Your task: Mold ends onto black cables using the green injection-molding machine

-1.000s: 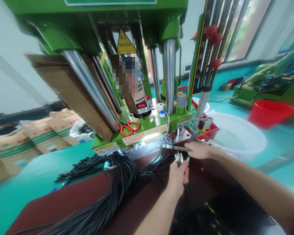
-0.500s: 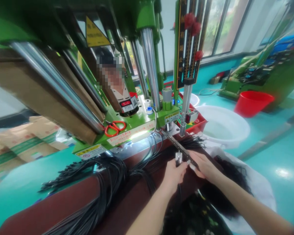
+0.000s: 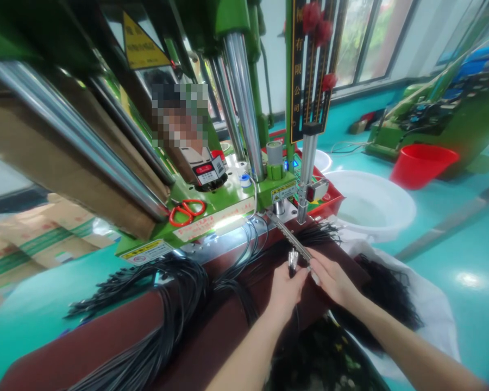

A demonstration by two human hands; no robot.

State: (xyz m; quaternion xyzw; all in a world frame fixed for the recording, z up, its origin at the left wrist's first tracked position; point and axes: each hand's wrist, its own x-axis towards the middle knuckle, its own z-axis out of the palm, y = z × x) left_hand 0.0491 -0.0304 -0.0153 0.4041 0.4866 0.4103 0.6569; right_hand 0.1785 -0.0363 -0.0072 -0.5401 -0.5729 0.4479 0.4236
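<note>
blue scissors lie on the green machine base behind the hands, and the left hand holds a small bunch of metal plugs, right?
Not quite: the scissors have orange-red handles, not blue, as the head view shows. The rest stands: they lie on the green machine base, and the left hand holds the metal plugs.

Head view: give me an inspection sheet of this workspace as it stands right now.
Surface: dark maroon padded bench edge in front of the green press machine.
Job's things: small cluster of silver metal connector tips; thin metal strip running from the machine base.
Clutter: orange-handled scissors on the green base.
Grippers: left hand pinches the connector tips; right hand touches the strip's near end.
Cables: thick bundle of black wires draped over the bench; more in a white sack.
Surroundings: white plastic basin, red bucket, brown paper sacks, teal floor.
</note>
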